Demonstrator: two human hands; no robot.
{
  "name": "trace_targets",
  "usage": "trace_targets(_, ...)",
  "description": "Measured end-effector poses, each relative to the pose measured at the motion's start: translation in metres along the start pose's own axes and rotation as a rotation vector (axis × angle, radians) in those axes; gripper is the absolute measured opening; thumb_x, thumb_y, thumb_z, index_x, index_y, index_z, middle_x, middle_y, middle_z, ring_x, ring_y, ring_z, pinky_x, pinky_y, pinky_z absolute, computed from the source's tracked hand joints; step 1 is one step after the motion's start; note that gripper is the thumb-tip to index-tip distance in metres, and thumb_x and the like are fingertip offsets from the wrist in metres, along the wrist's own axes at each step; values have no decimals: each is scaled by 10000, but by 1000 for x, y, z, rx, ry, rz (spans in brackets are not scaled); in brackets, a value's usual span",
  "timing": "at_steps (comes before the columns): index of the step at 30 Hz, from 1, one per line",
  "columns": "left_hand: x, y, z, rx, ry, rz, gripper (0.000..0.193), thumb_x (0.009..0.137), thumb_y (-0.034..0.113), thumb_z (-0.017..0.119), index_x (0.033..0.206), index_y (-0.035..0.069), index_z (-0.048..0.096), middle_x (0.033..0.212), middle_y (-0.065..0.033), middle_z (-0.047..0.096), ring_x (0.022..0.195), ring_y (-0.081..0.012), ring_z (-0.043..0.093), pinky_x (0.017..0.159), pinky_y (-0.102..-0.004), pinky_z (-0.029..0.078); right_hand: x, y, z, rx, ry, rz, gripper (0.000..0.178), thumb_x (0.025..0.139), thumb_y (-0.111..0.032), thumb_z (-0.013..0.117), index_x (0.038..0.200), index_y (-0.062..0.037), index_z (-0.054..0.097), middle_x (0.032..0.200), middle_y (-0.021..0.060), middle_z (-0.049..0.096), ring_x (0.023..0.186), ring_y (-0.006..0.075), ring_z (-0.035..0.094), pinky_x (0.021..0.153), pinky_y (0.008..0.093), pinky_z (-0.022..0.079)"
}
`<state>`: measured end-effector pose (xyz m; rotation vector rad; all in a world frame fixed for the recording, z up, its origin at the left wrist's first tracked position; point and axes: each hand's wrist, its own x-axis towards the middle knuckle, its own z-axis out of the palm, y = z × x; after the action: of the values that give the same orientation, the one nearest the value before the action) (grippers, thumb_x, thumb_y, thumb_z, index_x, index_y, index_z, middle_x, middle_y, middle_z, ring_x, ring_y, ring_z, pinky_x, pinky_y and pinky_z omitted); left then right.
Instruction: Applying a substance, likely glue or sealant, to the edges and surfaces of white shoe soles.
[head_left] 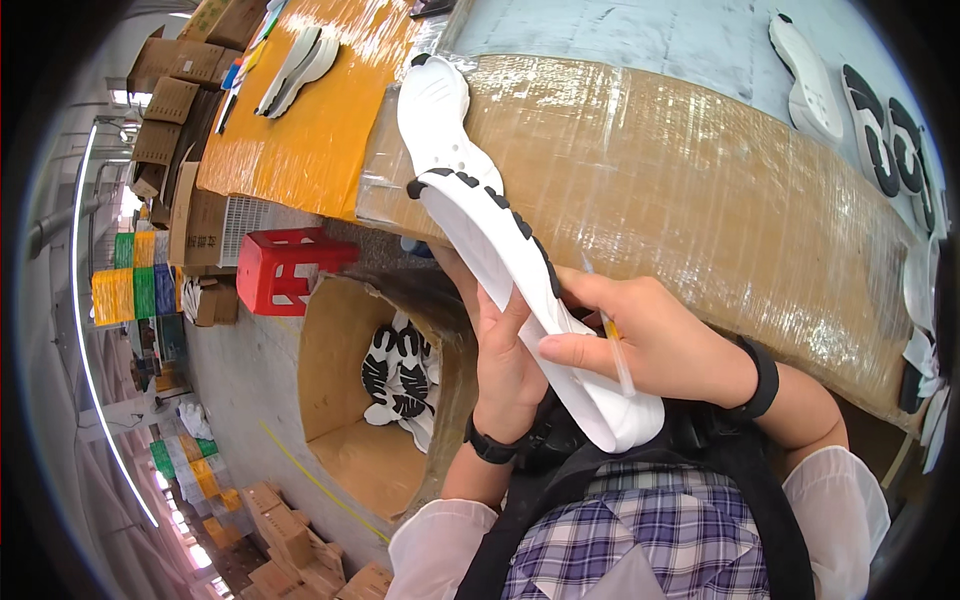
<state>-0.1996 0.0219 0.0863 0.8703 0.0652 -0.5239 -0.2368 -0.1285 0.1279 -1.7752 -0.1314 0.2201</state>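
Note:
In front of my body I hold a white shoe sole (510,262) with black tread pieces along its edge, tilted so its near end points down to the right. My left hand (505,355) is closed round its left side, thumb on the inner wall. Closed on its right edge is my right hand (655,340), which also carries a thin clear pen-like tool (617,355) with a yellow part between its fingers. Just beyond the held sole, another white sole (432,110) lies on the wrapped cardboard tabletop (640,170).
More soles (805,85) and black-treaded soles (870,130) lie at the far right. A pair of soles (298,72) rests on the orange surface (350,100). On the floor at left are a red stool (275,270) and a cardboard box (330,390) with several soles inside.

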Motion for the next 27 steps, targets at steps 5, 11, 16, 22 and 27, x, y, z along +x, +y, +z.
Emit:
trace_targets(5, 7, 21, -28, -504, -23, -248, 313, 861, 193, 493, 1138, 59, 434, 841, -60, 473, 678, -157, 453, 657, -291, 443, 1, 17, -3, 117, 183, -96, 452, 798, -269, 621, 1144, -6, 496, 933, 180, 601, 858, 236, 604, 718, 306, 475)
trace_targets(11, -15, 105, -55, -1483, -428, 369, 603, 908, 354, 360, 1396, 150, 71, 1346, -125, 283, 999, -251, 484, 750, -374, 459, -3, 21, -19, 247, 200, 31, 365, 856, -197, 564, 1146, 13, 496, 1030, 143, 592, 977, 197, 560, 813, 292, 446)
trace_targets(16, 31, 89, -109, -327, -140, 401, 494, 917, 379, 325, 1207, -4, 436, 1197, -154, 489, 1057, -275, 484, 886, -418, 378, 6, 24, -28, 275, 256, 62, 318, 867, -155, 539, 1119, 35, 497, 1071, 147, 575, 1023, 194, 542, 878, 282, 404)
trace_targets(22, 149, 71, -84, 1617, 490, 643, 381, 750, 305, 638, 922, -35, 614, 933, -175, 568, 820, -278, 568, 754, -316, 441, 7, 35, -20, 261, 220, 93, 305, 865, -149, 542, 1109, 30, 504, 1065, 137, 578, 1024, 192, 543, 874, 282, 409)
trace_targets(27, 187, 96, -81, 1535, 353, 189, 337, 754, 278, 629, 763, -59, 622, 934, -194, 563, 838, -305, 557, 732, -314, 443, 3, 43, -20, 225, 224, 90, 293, 854, -141, 556, 1097, 19, 520, 1029, 125, 594, 971, 181, 564, 841, 280, 430)
